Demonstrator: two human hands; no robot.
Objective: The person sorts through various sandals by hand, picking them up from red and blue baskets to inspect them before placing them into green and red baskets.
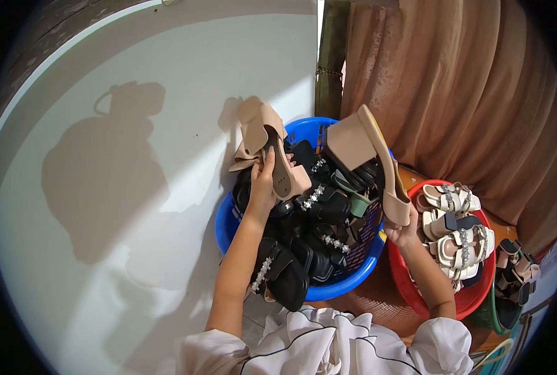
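Observation:
My left hand [264, 182] is closed around a beige heeled sandal [281, 164], its dark insole turned toward me and its block heel pointing down. More beige footwear [251, 122] overlaps it just behind. My right hand [403, 230] grips another beige sandal [396, 201] near its front strap, heel end up, the thick block heel [351, 139] jutting left. Both sandals are held over a blue basket [347, 284] heaped with black sandals [289, 279], some with sparkling jewelled straps. A pale green heel [359, 205] shows among them.
Right of the blue basket stands a red basket [410, 289] of white sandals with jewelled straps [466, 245]. A green basket [498, 312] with more footwear sits beyond it. A brown curtain [453, 81] hangs behind, and a white wall [194, 69] rises at left.

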